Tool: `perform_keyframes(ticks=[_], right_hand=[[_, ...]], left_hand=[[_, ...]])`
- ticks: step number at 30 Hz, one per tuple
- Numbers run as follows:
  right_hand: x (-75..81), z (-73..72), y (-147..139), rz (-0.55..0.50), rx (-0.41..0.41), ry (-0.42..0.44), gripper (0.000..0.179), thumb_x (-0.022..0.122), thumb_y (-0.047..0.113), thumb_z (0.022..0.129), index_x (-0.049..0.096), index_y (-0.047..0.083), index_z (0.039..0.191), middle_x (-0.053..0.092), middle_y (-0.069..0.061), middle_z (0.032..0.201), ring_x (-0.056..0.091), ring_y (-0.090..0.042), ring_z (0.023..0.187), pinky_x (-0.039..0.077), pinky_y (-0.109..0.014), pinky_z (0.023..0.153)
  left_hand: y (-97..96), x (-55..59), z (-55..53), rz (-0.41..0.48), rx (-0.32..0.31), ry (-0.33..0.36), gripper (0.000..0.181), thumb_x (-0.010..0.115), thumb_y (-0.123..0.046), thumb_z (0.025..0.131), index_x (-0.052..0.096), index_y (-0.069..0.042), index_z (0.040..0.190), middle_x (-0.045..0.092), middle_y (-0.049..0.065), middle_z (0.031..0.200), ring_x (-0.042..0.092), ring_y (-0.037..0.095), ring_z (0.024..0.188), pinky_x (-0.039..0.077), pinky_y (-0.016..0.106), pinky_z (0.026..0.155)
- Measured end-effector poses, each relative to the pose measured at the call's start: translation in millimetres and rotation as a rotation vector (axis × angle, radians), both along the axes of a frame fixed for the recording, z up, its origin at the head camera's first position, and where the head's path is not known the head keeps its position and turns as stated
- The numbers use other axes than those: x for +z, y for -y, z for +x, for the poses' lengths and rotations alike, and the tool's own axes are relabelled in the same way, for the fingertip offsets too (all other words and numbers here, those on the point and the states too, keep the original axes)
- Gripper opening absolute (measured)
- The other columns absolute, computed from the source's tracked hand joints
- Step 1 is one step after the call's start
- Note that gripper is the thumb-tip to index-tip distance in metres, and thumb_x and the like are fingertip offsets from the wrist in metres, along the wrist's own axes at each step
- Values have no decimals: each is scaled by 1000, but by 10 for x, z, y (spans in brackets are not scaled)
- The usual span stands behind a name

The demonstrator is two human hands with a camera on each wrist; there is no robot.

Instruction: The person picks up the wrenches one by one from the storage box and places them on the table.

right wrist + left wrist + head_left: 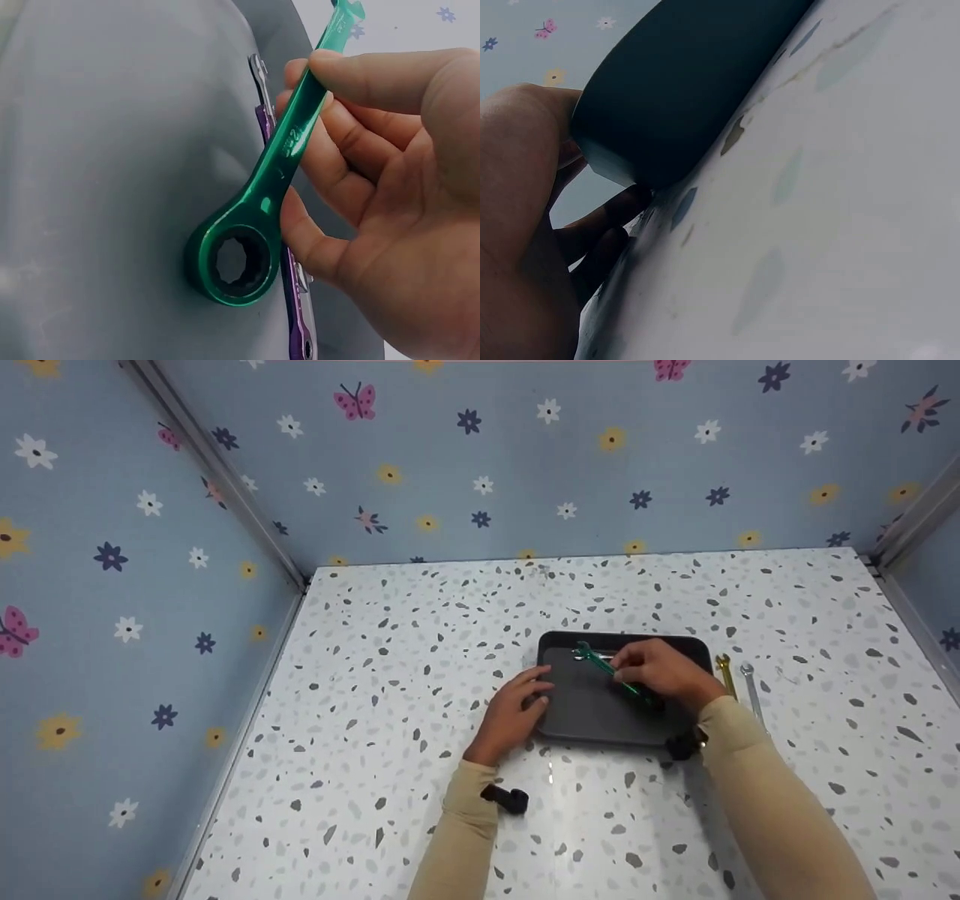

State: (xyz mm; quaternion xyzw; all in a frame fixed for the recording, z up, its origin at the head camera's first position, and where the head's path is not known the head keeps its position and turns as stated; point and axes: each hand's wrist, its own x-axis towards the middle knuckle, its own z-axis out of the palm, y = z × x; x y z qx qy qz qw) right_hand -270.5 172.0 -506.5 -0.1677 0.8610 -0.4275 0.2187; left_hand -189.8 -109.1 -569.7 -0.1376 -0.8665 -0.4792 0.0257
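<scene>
- The left rim of a dark grey rectangular tray (581,701) is gripped by the left hand (514,712).
- Over it, a glossy green metal wrench (281,157) is pinched by the right hand (660,667) (the nearer one), slanted from far-left open end to near-right ring.
- Along the tray's far wall, a purple wrench (294,307) is seen.

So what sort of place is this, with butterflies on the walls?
Maybe a small booth set up for tabletop work, though I can't be sure. Flowery panels with metal edging stand around a speckled tabletop, and the right hand holds a green wrench over a dark tray.
</scene>
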Motion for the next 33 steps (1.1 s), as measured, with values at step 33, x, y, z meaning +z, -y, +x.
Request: perform_keyframes(ticks=[33], right_hand=[[46, 20, -70, -64, -105, -51, 22, 67, 8, 93, 71, 2, 114, 70, -14, 97, 59, -21, 85, 50, -30, 73]], left_hand=[[2, 15, 6, 7, -7, -9, 28, 61, -14, 100, 69, -9, 126, 50, -5, 150, 39, 8, 140, 29, 32, 118]])
